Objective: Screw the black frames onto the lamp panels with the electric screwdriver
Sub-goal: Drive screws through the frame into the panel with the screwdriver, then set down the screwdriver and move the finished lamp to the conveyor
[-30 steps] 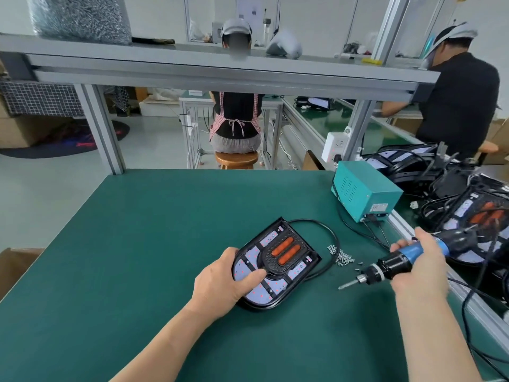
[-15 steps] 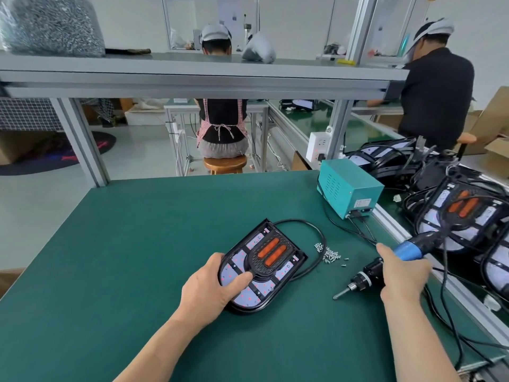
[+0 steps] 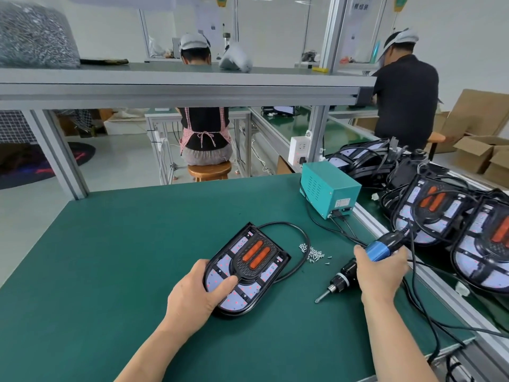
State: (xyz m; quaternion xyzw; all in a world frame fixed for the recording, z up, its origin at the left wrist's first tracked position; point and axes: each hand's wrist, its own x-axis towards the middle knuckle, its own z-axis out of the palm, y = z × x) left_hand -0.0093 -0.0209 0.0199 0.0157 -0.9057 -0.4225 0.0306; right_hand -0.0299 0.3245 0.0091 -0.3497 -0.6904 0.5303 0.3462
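Note:
A D-shaped lamp panel (image 3: 245,274) with a black frame and two orange bars lies on the green mat, its black cable looping off to the right. My left hand (image 3: 197,295) grips its near-left edge, thumb lying across the frame. My right hand (image 3: 381,272) holds the electric screwdriver (image 3: 358,267) by its blue-and-black body, the bit pointing down-left just above the mat, right of the panel. A small pile of screws (image 3: 312,252) sits between panel and screwdriver.
A teal power box (image 3: 329,188) stands at the mat's back right, cables running to the screwdriver. Several more lamp panels (image 3: 451,224) with cables are stacked beyond the aluminium rail on the right. Two people work at other benches behind. A shelf spans overhead.
My right hand has brought the screwdriver lower and nearer, its bit now tilted down toward the mat. My left hand stays on the panel. The camera view has shifted slightly.

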